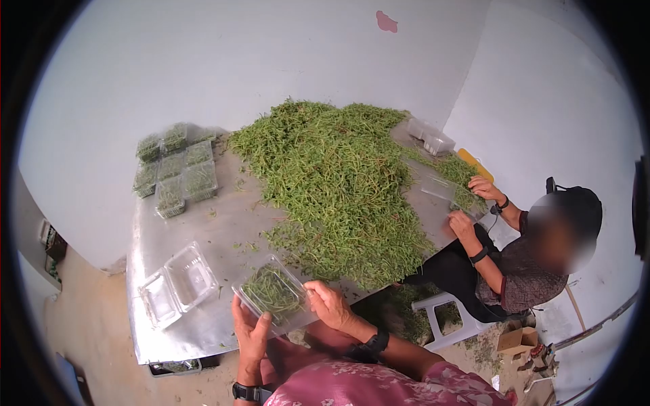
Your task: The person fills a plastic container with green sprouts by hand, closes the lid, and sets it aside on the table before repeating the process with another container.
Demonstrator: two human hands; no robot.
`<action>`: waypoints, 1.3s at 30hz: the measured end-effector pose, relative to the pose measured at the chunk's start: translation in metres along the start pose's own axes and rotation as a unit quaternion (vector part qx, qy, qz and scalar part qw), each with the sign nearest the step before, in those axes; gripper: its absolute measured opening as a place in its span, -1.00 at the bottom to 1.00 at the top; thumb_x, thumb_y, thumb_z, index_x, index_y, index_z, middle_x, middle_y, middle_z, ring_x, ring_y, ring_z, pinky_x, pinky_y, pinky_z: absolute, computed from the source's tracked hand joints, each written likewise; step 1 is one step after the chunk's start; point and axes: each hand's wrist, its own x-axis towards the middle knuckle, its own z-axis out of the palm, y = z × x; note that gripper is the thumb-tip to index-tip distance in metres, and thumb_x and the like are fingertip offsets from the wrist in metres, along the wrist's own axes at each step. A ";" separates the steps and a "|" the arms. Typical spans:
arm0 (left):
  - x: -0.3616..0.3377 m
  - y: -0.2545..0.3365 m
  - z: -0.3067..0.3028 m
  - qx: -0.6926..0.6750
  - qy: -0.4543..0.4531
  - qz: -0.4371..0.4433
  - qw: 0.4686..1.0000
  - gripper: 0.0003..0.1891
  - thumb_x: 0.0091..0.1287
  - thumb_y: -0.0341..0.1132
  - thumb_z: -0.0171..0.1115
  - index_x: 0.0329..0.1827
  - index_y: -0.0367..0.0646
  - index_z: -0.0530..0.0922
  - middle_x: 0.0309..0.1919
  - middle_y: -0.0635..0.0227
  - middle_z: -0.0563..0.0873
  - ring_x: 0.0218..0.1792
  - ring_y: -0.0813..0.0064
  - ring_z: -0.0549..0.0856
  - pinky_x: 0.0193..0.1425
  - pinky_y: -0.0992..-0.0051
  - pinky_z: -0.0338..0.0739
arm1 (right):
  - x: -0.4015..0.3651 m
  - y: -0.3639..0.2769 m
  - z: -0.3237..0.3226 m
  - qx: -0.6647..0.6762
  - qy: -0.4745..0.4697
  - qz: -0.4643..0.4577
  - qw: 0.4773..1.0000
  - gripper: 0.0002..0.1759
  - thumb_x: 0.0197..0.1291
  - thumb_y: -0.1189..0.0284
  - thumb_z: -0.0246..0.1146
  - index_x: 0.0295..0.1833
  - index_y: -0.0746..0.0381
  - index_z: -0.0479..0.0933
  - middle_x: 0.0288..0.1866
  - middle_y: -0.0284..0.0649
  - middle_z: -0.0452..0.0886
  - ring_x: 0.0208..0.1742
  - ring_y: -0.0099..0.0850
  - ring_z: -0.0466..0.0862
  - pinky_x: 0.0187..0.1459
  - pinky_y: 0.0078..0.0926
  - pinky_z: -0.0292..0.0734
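A clear plastic box [272, 292] with green sprigs inside is between my hands at the table's front edge. My left hand [252, 330] grips its near left side, thumb on the plastic. My right hand [328, 304] is closed at its right edge, fingers bent against the rim. Just left of it an empty clear box [179, 284] lies open with its lid folded out. Beyond my hands a large heap of green sprigs [338, 189] covers the middle of the metal table [233, 203].
Filled clear boxes [184, 169] stand in rows at the back left. At the right a seated co-worker [521, 271] handles sprigs, near stacked empty boxes [431, 137] and a yellow object [475, 166]. A white stool [450, 321] and a cardboard box [516, 340] are on the floor.
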 end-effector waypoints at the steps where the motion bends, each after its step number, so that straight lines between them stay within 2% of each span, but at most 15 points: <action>1: 0.000 -0.001 -0.002 0.002 -0.003 -0.008 1.000 -0.16 0.29 -0.47 0.25 0.56 -0.24 -0.07 0.35 0.03 0.43 0.34 0.23 0.46 0.44 0.27 0.31 | 0.002 0.001 -0.003 0.011 -0.015 0.006 1.000 -0.76 0.44 0.41 0.08 0.12 0.26 0.44 -0.43 -0.18 0.62 -0.45 -0.34 0.66 -0.37 -0.39 0.55; 3: 0.000 0.000 -0.002 -0.008 -0.004 -0.017 1.000 -0.15 0.29 -0.47 0.25 0.56 -0.24 -0.06 0.35 0.02 0.42 0.35 0.23 0.46 0.44 0.26 0.31 | 0.008 0.005 -0.007 0.032 -0.047 0.014 0.998 -0.75 0.44 0.41 0.07 0.14 0.26 0.45 -0.44 -0.24 0.62 -0.48 -0.47 0.63 -0.39 -0.44 0.55; 5: 0.001 0.007 -0.001 -0.005 -0.010 -0.021 1.000 -0.17 0.30 -0.47 0.26 0.56 -0.24 -0.05 0.36 0.03 0.42 0.36 0.23 0.46 0.43 0.27 0.34 | 0.015 -0.002 -0.015 0.067 -0.099 0.062 0.991 -0.71 0.42 0.44 0.03 0.16 0.29 0.46 -0.42 -0.31 0.63 -0.47 -0.57 0.58 -0.38 -0.52 0.54; 7: 0.003 0.008 -0.006 -0.013 -0.022 -0.019 0.999 -0.18 0.33 -0.48 0.23 0.57 -0.24 -0.06 0.35 0.04 0.44 0.34 0.23 0.47 0.42 0.28 0.36 | 0.021 0.002 -0.018 0.121 -0.139 0.071 0.980 -0.70 0.43 0.45 0.01 0.16 0.35 0.46 -0.39 -0.31 0.63 -0.47 -0.59 0.56 -0.38 -0.56 0.52; 11: 0.008 0.028 -0.014 -0.011 -0.066 0.012 0.998 -0.16 0.38 -0.41 0.26 0.59 -0.19 -0.09 0.32 -0.02 0.44 0.30 0.19 0.52 0.36 0.22 0.44 | 0.040 -0.013 -0.023 0.190 -0.134 0.099 0.968 -0.70 0.42 0.47 0.02 0.14 0.40 0.47 -0.38 -0.28 0.63 -0.47 -0.61 0.53 -0.39 -0.60 0.49; 12: 0.008 0.026 -0.019 -0.012 -0.052 0.012 0.999 -0.18 0.40 -0.37 0.27 0.59 -0.17 -0.07 0.31 -0.05 0.43 0.26 0.21 0.54 0.30 0.22 0.50 | 0.048 -0.017 -0.025 0.210 -0.129 0.104 0.964 -0.70 0.42 0.47 0.03 0.14 0.40 0.48 -0.38 -0.28 0.62 -0.48 -0.61 0.53 -0.39 -0.60 0.48; 15: 0.011 0.020 -0.036 0.050 -0.017 0.041 0.998 -0.22 0.41 -0.24 0.30 0.57 -0.12 0.03 0.25 0.07 0.48 0.10 0.36 0.61 0.06 0.37 0.61 | 0.079 -0.021 -0.028 0.293 -0.111 0.124 0.941 -0.71 0.42 0.47 0.05 0.12 0.40 0.50 -0.42 -0.30 0.61 -0.50 -0.63 0.51 -0.42 -0.64 0.45; 16: 0.009 0.023 -0.037 0.047 0.011 0.050 0.998 -0.37 0.42 -0.31 0.28 0.49 -0.16 0.20 0.18 0.12 0.55 0.01 0.39 0.67 0.04 0.40 0.62 | 0.092 -0.025 -0.029 0.295 -0.100 0.118 0.943 -0.72 0.42 0.47 0.05 0.11 0.40 0.50 -0.42 -0.30 0.61 -0.51 -0.63 0.50 -0.43 -0.64 0.44; 19: 0.005 0.008 -0.068 0.160 0.036 0.053 0.985 -0.56 0.42 -0.38 0.27 0.32 -0.24 0.40 0.02 0.18 0.65 -0.09 0.41 0.70 -0.03 0.42 0.65 | 0.131 -0.039 -0.034 0.289 -0.071 0.100 0.949 -0.74 0.42 0.46 0.05 0.07 0.40 0.50 -0.40 -0.30 0.60 -0.51 -0.63 0.49 -0.46 -0.65 0.41; 22: -0.004 0.007 -0.081 0.222 0.081 0.095 0.967 -0.75 0.42 -0.45 0.24 0.12 -0.29 0.54 -0.17 0.24 0.71 -0.20 0.44 0.72 -0.12 0.47 0.65 | 0.169 -0.042 -0.038 0.274 -0.084 0.101 0.953 -0.74 0.43 0.46 0.03 0.11 0.38 0.46 -0.37 -0.29 0.56 -0.47 -0.58 0.49 -0.42 -0.60 0.41; 25: -0.011 0.010 -0.093 0.256 0.116 0.105 0.954 -0.83 0.42 -0.47 0.22 0.01 -0.33 0.60 -0.26 0.25 0.73 -0.24 0.50 0.72 -0.20 0.52 0.64 | 0.199 -0.049 -0.032 0.273 -0.063 0.118 0.953 -0.72 0.43 0.47 0.02 0.12 0.40 0.45 -0.35 -0.25 0.56 -0.48 -0.57 0.48 -0.44 -0.60 0.40; 28: -0.015 0.018 -0.104 0.334 0.140 0.134 0.922 -0.86 0.37 -0.48 0.25 -0.07 -0.32 0.63 -0.36 0.22 0.73 -0.34 0.47 0.73 -0.25 0.52 0.61 | 0.229 -0.046 -0.024 0.258 -0.047 0.126 0.957 -0.69 0.42 0.46 0.03 0.14 0.43 0.42 -0.33 -0.20 0.55 -0.49 -0.57 0.47 -0.47 -0.61 0.40; 31: -0.017 0.033 -0.111 0.463 0.132 0.171 0.860 -0.88 0.31 -0.48 0.28 -0.13 -0.30 0.64 -0.43 0.16 0.69 -0.46 0.34 0.69 -0.34 0.47 0.56 | 0.260 -0.049 -0.008 0.234 -0.024 0.120 0.964 -0.69 0.41 0.45 0.01 0.09 0.45 0.46 -0.35 -0.12 0.60 -0.55 -0.58 0.50 -0.55 -0.59 0.42; 32: -0.016 0.034 -0.113 0.460 0.126 0.174 0.861 -0.88 0.30 -0.48 0.28 -0.14 -0.28 0.64 -0.44 0.15 0.67 -0.47 0.31 0.67 -0.36 0.45 0.54 | 0.266 -0.051 -0.006 0.214 -0.033 0.124 0.968 -0.66 0.42 0.46 0.01 0.19 0.46 0.40 -0.32 -0.18 0.55 -0.49 -0.57 0.48 -0.47 -0.61 0.42; 39: -0.013 0.026 -0.117 0.477 0.094 0.182 0.855 -0.87 0.25 -0.49 0.28 -0.16 -0.26 0.63 -0.51 0.14 0.60 -0.51 0.20 0.61 -0.41 0.35 0.48 | 0.302 -0.055 0.019 0.187 -0.017 0.132 0.973 -0.67 0.42 0.46 0.01 0.15 0.46 0.43 -0.32 -0.14 0.58 -0.52 -0.57 0.50 -0.52 -0.60 0.43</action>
